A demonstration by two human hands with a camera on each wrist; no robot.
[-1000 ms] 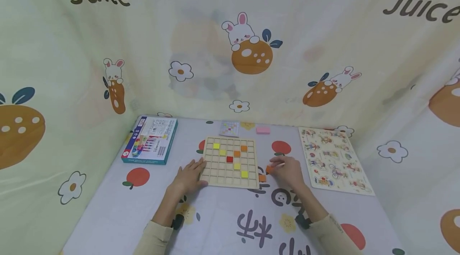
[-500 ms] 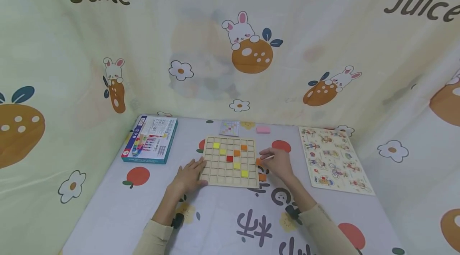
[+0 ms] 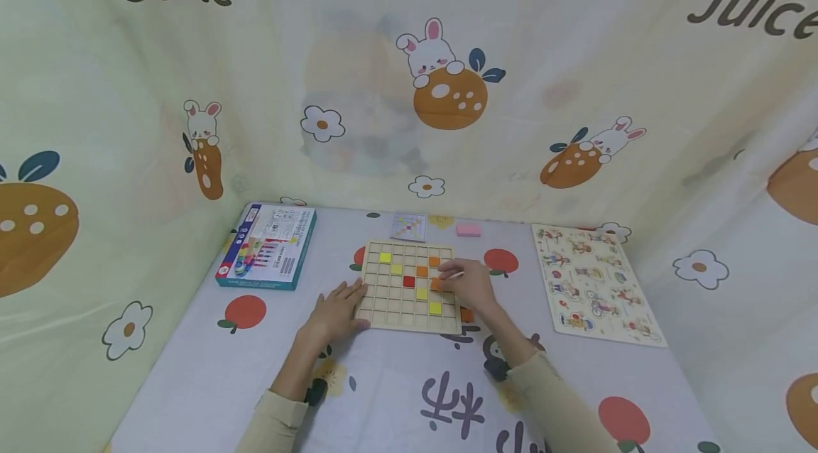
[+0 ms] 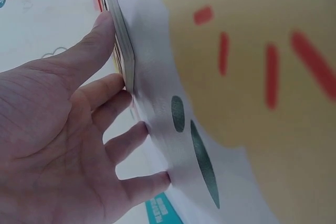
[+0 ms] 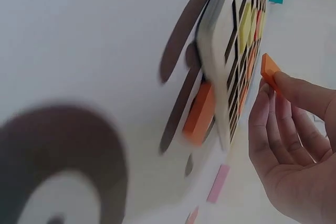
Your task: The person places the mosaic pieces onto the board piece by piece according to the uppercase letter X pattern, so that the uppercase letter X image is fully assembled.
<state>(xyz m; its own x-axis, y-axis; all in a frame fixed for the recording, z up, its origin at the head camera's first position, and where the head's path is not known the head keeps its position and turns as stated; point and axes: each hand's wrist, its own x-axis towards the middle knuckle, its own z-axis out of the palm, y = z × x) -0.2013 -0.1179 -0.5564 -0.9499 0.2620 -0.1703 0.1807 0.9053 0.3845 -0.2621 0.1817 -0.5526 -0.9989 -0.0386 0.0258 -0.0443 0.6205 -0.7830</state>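
Note:
A pale wooden grid board (image 3: 391,306) lies on the table, with several yellow tiles (image 3: 435,309), a red tile (image 3: 409,282) and two orange tiles (image 3: 422,271) in its squares. My right hand (image 3: 471,287) pinches another orange tile (image 5: 269,71) between thumb and fingertips, over the board's right part. One more loose orange tile (image 5: 200,114) lies against the board's right edge. With fingers spread, my left hand (image 3: 334,314) rests at the board's left edge; in the left wrist view its thumb and index finger touch the board's side (image 4: 119,35).
Behind the board lie a small pattern card (image 3: 409,227) and a pink block (image 3: 469,231). A blue-edged box (image 3: 268,247) is at the back left. A picture board with figures (image 3: 594,286) lies on the right. Printed curtains stand behind the table.
My right hand, with the orange tile, has moved left from the cloth beside the board to above the board's right columns. My left hand has stayed at the left edge.

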